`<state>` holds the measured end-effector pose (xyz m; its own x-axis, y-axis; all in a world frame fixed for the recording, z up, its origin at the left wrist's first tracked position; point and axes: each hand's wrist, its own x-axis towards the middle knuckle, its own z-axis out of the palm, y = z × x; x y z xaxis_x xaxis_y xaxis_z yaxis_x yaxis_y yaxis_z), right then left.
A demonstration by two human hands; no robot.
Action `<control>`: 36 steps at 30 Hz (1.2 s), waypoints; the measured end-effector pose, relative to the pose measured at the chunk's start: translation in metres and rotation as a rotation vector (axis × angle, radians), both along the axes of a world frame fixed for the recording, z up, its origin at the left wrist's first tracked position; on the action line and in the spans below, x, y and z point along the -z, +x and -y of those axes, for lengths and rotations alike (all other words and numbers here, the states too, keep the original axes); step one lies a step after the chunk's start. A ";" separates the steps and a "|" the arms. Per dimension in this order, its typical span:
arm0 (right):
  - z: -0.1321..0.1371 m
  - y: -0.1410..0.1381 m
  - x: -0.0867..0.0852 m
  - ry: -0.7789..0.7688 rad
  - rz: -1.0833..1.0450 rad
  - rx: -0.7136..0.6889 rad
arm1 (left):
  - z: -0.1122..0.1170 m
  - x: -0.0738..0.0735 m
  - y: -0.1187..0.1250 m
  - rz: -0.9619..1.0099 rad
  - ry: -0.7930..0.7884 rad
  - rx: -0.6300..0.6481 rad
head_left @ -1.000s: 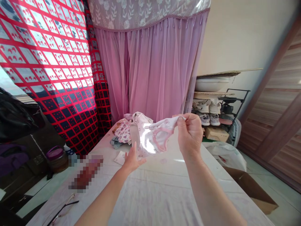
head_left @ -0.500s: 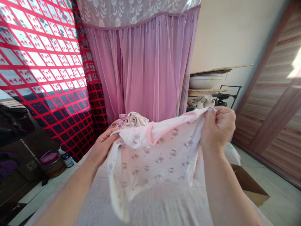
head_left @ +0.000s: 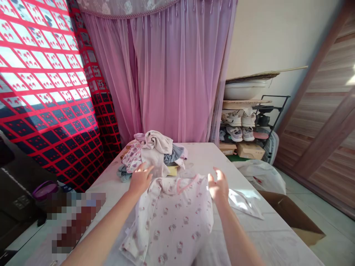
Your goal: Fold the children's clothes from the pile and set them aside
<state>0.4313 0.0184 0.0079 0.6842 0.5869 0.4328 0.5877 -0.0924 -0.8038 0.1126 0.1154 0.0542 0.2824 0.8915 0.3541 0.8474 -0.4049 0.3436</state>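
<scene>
Currently the left hand [head_left: 140, 180] and right hand [head_left: 219, 188] are released beside the soft, light garment [head_left: 169, 218]; take hold at its 12 o'clock collar [head_left: 186, 183].

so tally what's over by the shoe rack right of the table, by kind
white shoes: 2
grey shoes: 2
white basin: 1
cardboard boxes: 3
white plastic bag: 1
total: 9, clear ones only; a dark shape beside the shoes is too unclear to count
</scene>
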 end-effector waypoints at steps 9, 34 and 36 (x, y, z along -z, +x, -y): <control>0.005 -0.026 0.068 -0.130 0.071 -0.066 | -0.054 0.035 0.019 -0.440 0.063 0.002; 0.013 -0.024 0.068 -0.261 0.131 -0.066 | -0.121 0.035 0.022 -0.402 -0.144 -0.135; 0.010 -0.023 0.067 -0.255 0.101 -0.061 | -0.091 0.041 0.014 -0.257 -0.233 -0.103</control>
<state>0.4087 0.0081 -0.0596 0.6056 0.7243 0.3296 0.6741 -0.2468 -0.6962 0.1266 0.2068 0.0127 0.2401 0.9684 0.0674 0.9503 -0.2487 0.1873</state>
